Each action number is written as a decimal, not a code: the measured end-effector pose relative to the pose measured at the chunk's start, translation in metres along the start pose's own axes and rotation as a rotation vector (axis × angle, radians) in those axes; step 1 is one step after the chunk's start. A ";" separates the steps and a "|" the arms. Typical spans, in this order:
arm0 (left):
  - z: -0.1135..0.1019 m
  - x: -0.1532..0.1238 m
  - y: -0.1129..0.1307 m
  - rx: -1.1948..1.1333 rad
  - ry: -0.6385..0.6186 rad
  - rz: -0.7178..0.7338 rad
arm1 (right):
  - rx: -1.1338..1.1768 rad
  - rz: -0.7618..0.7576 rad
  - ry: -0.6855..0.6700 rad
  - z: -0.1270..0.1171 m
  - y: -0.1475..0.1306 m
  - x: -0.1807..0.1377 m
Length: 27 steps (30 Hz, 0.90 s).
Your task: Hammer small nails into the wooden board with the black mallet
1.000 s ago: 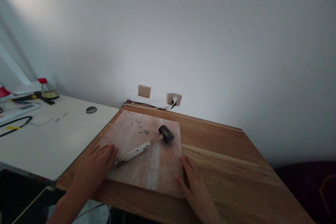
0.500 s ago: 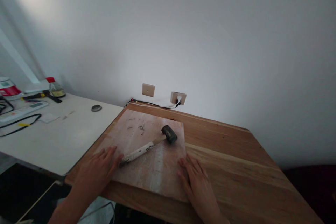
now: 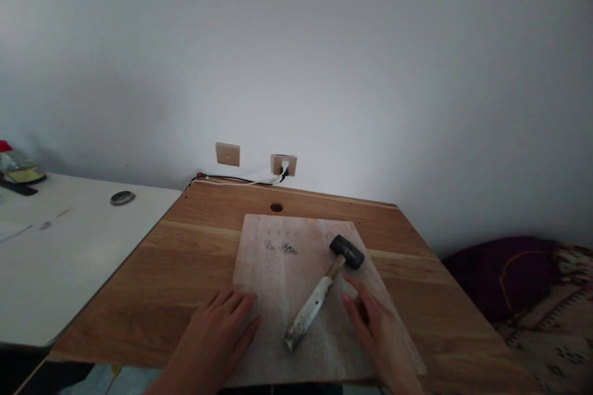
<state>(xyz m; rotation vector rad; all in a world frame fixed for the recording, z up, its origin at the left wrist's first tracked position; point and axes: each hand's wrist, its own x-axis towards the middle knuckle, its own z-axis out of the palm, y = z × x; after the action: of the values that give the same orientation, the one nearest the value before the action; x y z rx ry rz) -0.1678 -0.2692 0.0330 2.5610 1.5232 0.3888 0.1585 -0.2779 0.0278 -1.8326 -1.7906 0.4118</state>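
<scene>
A pale wooden board (image 3: 264,278) lies flat on the brown wooden table. Across it rests a mallet (image 3: 348,252) with a black head and a worn, white-wrapped handle that points toward me. Small metal screws or nails (image 3: 288,249) sit in a loose group on the board's far part; their exact kind is too small to tell. My left hand (image 3: 222,333) lies at the board's left edge, fingers stretched out and holding nothing. Over the board's right side, just right of the mallet handle, my right hand (image 3: 377,327) is open with its fingers apart.
The brown table (image 3: 185,253) has a round hole (image 3: 277,207) near its back edge. Cables (image 3: 241,182) run along the wall to a socket (image 3: 284,165). At left, a white table (image 3: 88,228) carries a grey ring-shaped item (image 3: 122,197) and a red-capped bottle (image 3: 21,166). Dark fabric (image 3: 500,278) lies at right.
The board has shifted right across the table and turned, carrying the mallet and small metal pieces. My right hand has left the board's right edge and come over it. The view has swung right.
</scene>
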 end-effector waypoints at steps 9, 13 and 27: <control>0.001 0.106 -0.002 0.097 -0.012 0.078 | 0.522 0.248 -0.186 0.022 -0.025 0.022; 0.007 0.142 0.013 0.126 0.006 0.247 | 1.102 0.561 0.037 0.015 -0.006 0.001; 0.029 0.178 0.026 0.185 0.003 0.425 | 0.224 0.253 0.173 -0.029 0.048 -0.017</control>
<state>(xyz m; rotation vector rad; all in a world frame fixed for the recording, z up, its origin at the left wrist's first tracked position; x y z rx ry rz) -0.0567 -0.1252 0.0385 3.0303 1.0480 0.3055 0.2136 -0.2980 0.0213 -1.8768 -1.3458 0.5100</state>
